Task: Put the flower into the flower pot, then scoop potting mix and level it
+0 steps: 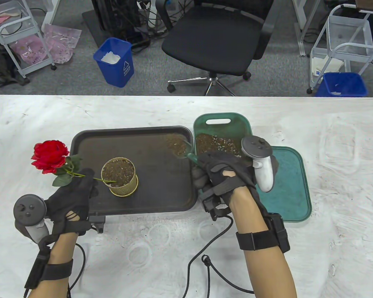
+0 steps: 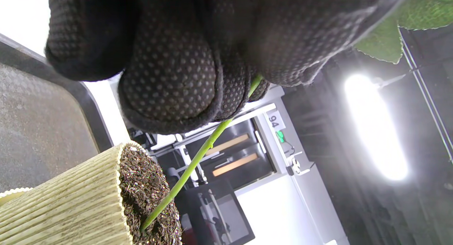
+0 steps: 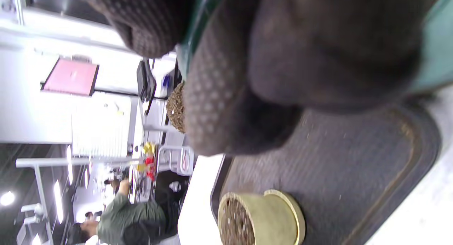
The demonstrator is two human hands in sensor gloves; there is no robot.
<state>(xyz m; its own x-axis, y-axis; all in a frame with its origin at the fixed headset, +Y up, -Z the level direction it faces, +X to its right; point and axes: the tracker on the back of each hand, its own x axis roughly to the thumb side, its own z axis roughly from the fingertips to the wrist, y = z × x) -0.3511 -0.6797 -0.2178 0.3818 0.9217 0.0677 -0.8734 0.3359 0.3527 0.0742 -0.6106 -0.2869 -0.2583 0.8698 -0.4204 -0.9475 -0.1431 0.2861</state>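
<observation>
The left hand (image 1: 70, 198) pinched the flower (image 1: 49, 156) by its thin green stem (image 2: 187, 172); the stem looked light and flexible, best held low. Its tip entered the mix in the flower pot (image 1: 119, 177), beyond the fingertips. The right hand (image 1: 223, 177) gripped a scoop (image 1: 180, 147) loaded with potting mix, just left of the green bin (image 1: 222, 136).
</observation>
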